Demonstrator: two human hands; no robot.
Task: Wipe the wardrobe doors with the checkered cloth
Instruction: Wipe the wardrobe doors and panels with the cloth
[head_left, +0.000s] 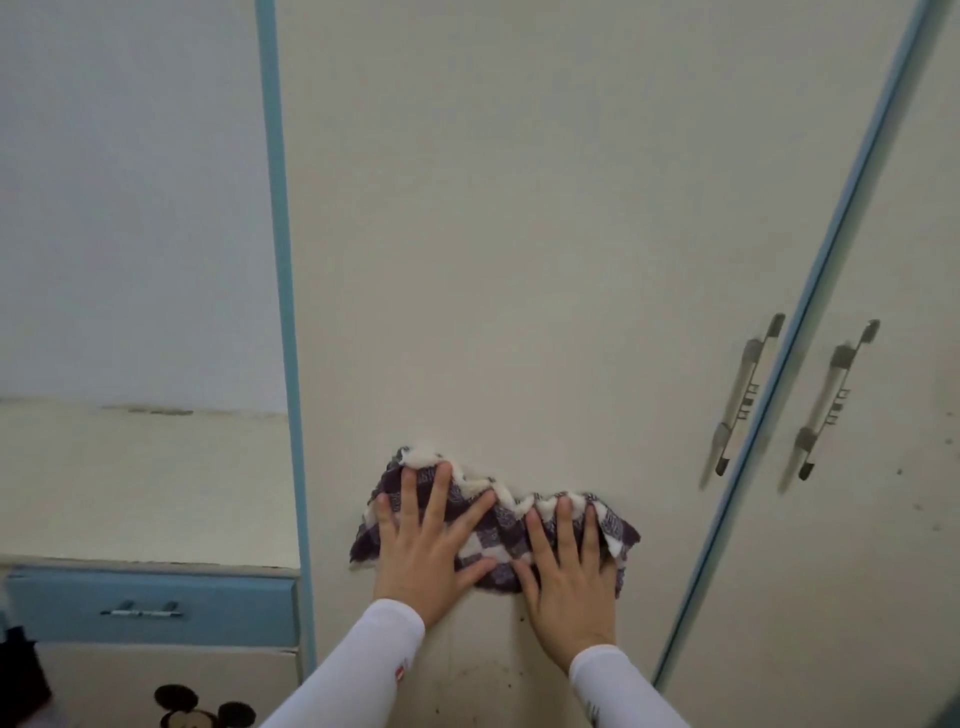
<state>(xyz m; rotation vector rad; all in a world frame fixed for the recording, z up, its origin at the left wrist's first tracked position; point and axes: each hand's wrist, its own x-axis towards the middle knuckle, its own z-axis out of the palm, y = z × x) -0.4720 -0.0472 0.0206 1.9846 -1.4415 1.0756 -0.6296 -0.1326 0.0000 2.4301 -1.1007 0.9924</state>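
Note:
A cream wardrobe door (519, 234) with light blue edging fills the middle of the head view. A purple-and-white checkered cloth (493, 535) is bunched flat against its lower part. My left hand (426, 551) presses on the cloth's left half with fingers spread. My right hand (566, 566) presses on its right half, fingers spread too. Both arms wear white sleeves. A second door (883, 519) stands to the right, and each door carries a metal handle (740, 395) near the shared blue edge.
Left of the wardrobe stands a lower cream cabinet top (145, 483) with a blue drawer (150, 605) and a cartoon mouse sticker (202, 709) below it. Dark specks mark the door's lower part (493, 675). A dark object (21, 670) shows at the left edge.

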